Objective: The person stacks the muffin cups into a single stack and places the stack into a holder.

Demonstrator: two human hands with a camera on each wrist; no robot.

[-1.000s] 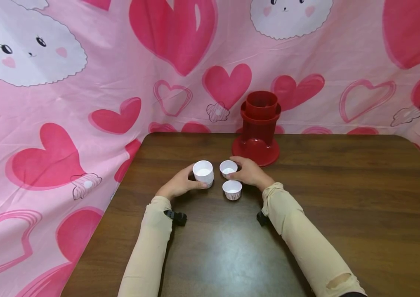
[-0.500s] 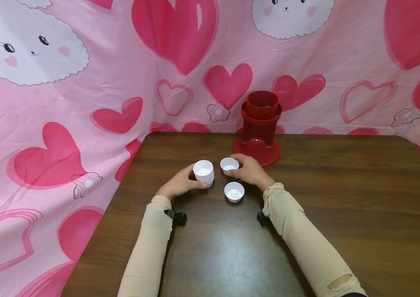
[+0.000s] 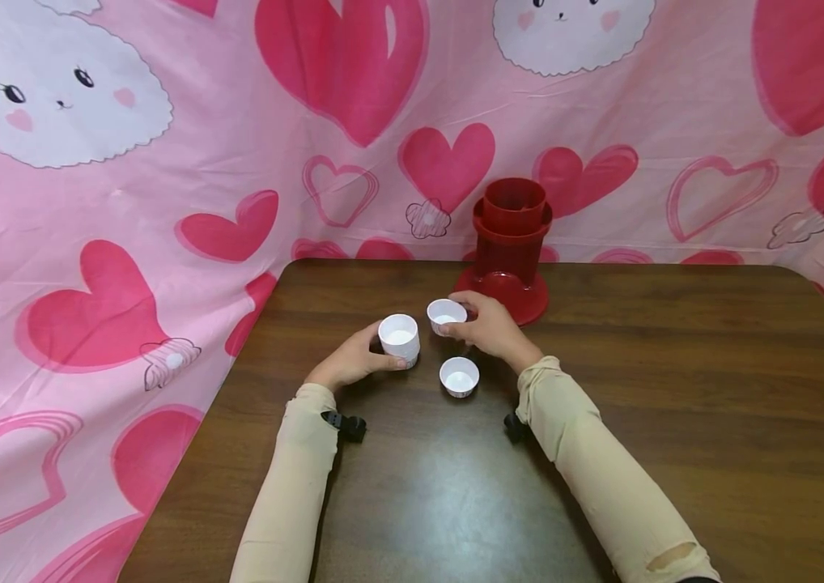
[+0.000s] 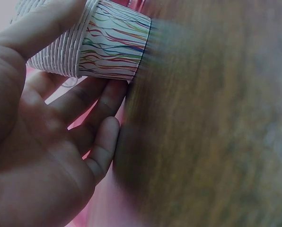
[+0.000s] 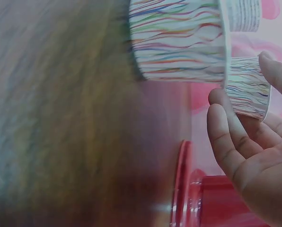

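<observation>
My left hand (image 3: 354, 358) grips a stack of nested white paper baking cups (image 3: 399, 344) standing on the table. In the left wrist view the stack (image 4: 113, 43) shows several layered rims above a side printed with wavy coloured lines. A single baking cup (image 3: 445, 312) is pinched between the thumb and fingers of my right hand (image 3: 492, 325). Seen from the right wrist, this cup (image 5: 248, 90) is raised off the table. One more baking cup (image 3: 459, 378) of the same kind stands by itself on the wood, nearer to me than the other two.
Behind my right hand stands a red plastic cylinder holder (image 3: 507, 259) on a round base. The brown wooden table (image 3: 674, 389) extends to both sides. A pink cloth (image 3: 354, 105) with hearts hangs along the back and left edges.
The right hand has lifted its baking cup and moved it slightly away from me. The lone cup has shifted a little toward me and right. The left hand and stack hold still.
</observation>
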